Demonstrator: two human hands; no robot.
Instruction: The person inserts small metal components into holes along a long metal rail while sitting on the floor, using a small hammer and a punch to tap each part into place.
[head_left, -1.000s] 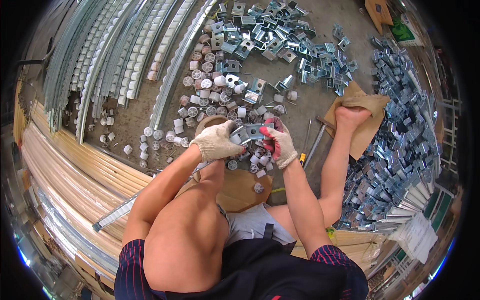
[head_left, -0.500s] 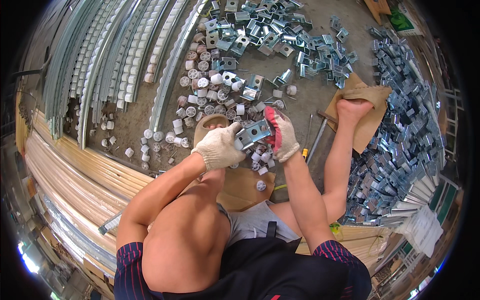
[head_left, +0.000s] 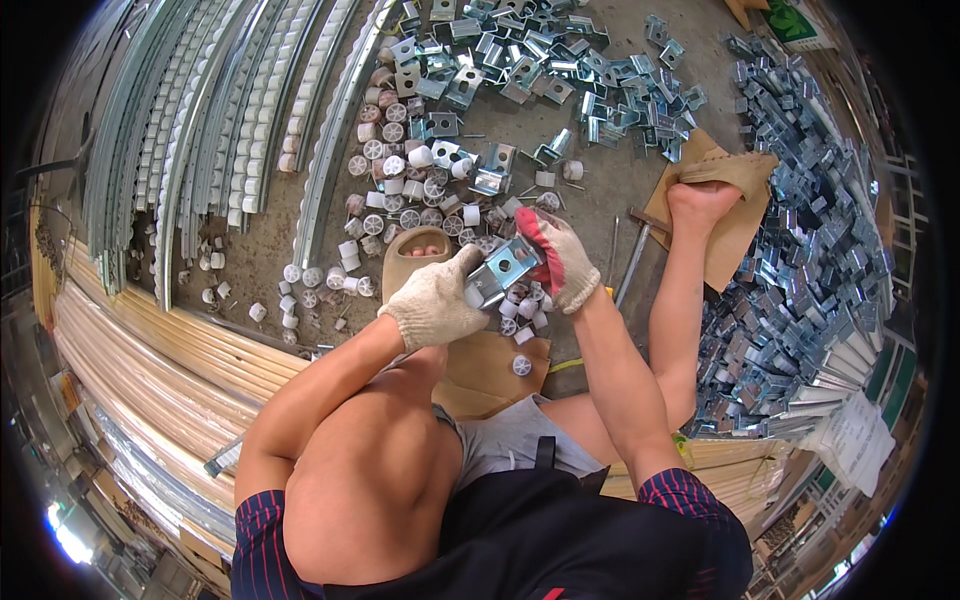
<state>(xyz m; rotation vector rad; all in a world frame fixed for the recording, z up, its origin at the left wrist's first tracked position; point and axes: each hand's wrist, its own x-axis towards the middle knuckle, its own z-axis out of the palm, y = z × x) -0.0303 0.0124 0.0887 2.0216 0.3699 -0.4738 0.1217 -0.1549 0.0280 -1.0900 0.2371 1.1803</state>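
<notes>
Left hand (head_left: 437, 306) and right hand (head_left: 563, 262) grip one metal bracket (head_left: 503, 268), seemingly unfinished; loose brackets (head_left: 523, 70) remain at twelve o'clock, a bracket heap (head_left: 790, 265) at three.

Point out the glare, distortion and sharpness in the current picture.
Head view: fisheye bending curves the long tan strips at the left, and the corners go black; head view: a white glare patch burns out detail near the lower left rim; head view: the held metal bracket shines, yet its round hole reads clearly.
</notes>
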